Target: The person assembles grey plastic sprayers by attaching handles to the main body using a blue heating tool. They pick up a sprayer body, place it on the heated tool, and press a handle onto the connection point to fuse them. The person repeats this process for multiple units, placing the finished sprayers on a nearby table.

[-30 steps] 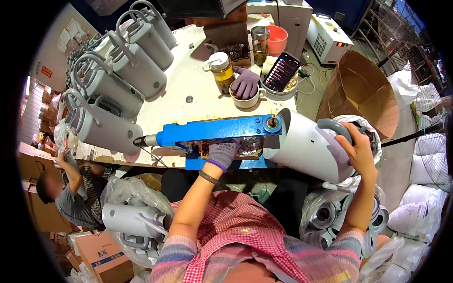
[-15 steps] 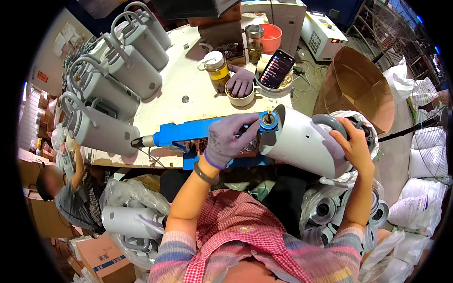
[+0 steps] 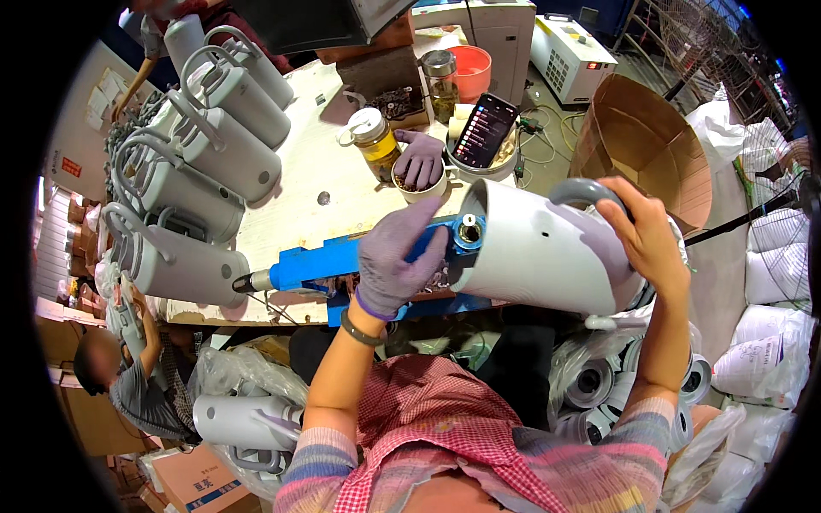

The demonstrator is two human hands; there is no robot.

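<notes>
My right hand [image 3: 652, 238], bare, grips a large white housing with a grey handle [image 3: 547, 252] and holds it on its side against the end of a blue tool [image 3: 342, 256] at the table's front edge. My left hand [image 3: 395, 256], in a grey glove, rests over the blue tool's right end, close to the round opening in the housing's base. Whether the left fingers pinch a small part there I cannot tell.
Several finished white housings [image 3: 214, 162] lie in a row on the pale table [image 3: 316, 179] at left. Jars, a bowl with a grey glove [image 3: 421, 162], a phone [image 3: 484, 130] and an orange cup stand behind. A cardboard drum [image 3: 650, 145] is right, bagged parts below, a person [image 3: 120, 385] lower left.
My left hand has come up from below the blue tool onto its right end. The white housing has swung up so that its base faces the tool.
</notes>
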